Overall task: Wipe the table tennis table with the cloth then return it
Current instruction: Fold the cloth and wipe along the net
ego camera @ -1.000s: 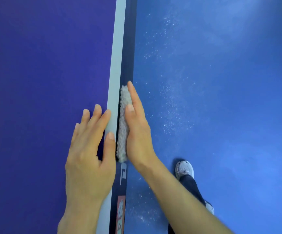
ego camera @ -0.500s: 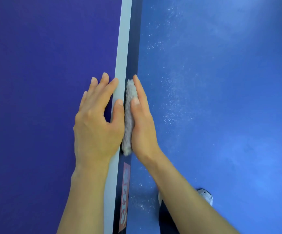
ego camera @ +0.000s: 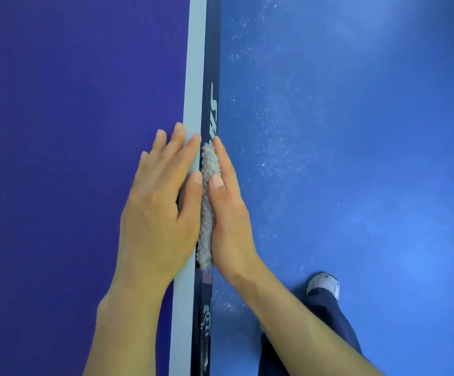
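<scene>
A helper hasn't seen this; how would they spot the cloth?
On the purple table, find the white edge line and dark rail beside it. The right hand presses the cloth against that rail: a fluffy grey strip, the only nubbly thing.

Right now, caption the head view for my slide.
Right hand presses cloth against the table's side edge; left hand rests on top.

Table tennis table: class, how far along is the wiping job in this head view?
Done: the purple top shows no dust. In hand: the right hand presses the cloth against the table's dark side edge; the left hand rests flat on top. Left: returning the cloth.
</scene>
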